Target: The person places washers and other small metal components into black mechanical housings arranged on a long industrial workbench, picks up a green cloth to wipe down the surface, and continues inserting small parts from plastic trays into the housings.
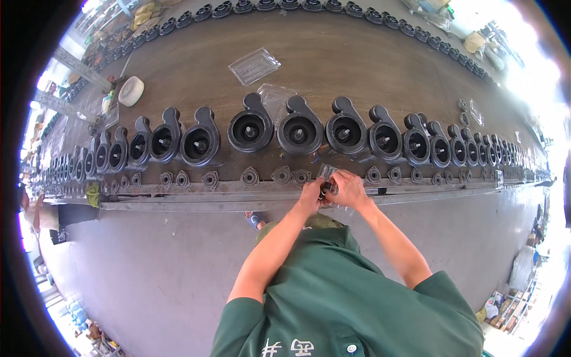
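My left hand (310,196) and my right hand (350,189) meet at the front edge of the long workbench (196,56). Their fingers close around a small dark part (325,188), mostly hidden by the fingers, so its exact kind does not show. A clear plastic piece (326,171) shows just beyond the fingertips. Beyond my hands stands a long row of black snail-shaped housings, each with a round open cup and a metal shaft at its centre; the nearest housing (346,132) is just past my fingers. Small eared flanges lie before them, one flange (301,177) beside my left hand.
Another row of black housings (242,6) runs along the bench's far side. A clear plastic tray (254,66) and a white round tub (131,91) rest on the bench. A yellow-green cloth (93,194) hangs at the left front edge. Metal posts (82,67) stand at left.
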{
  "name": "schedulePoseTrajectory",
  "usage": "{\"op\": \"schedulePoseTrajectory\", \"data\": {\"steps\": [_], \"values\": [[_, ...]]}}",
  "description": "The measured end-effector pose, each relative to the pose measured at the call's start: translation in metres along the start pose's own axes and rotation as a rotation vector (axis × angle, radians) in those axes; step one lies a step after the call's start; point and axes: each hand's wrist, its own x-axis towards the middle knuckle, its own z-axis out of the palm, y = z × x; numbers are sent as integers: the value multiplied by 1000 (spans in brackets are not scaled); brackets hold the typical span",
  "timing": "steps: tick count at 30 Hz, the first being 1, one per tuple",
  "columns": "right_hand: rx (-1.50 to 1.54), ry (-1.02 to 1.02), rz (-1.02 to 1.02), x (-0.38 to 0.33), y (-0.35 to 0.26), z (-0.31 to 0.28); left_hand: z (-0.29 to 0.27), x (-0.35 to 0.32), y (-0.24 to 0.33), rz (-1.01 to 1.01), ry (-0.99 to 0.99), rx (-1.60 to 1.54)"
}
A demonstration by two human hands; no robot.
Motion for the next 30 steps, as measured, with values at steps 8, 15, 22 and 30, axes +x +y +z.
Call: {"op": "schedulePoseTrajectory", "data": {"steps": [8,15,22,30], "values": [[351,-121,105,-11,-30,-23,-25,-39,20,-10,-336,-6],[613,-146,227,2,-57,3,-55,-80,41,95,-250,-13],[436,-29,476,35,-42,56,-91,-91,41,120,-70,-34],[147,-101,437,57,-17,83,-105,-95,39,125,-9,-52]]}}
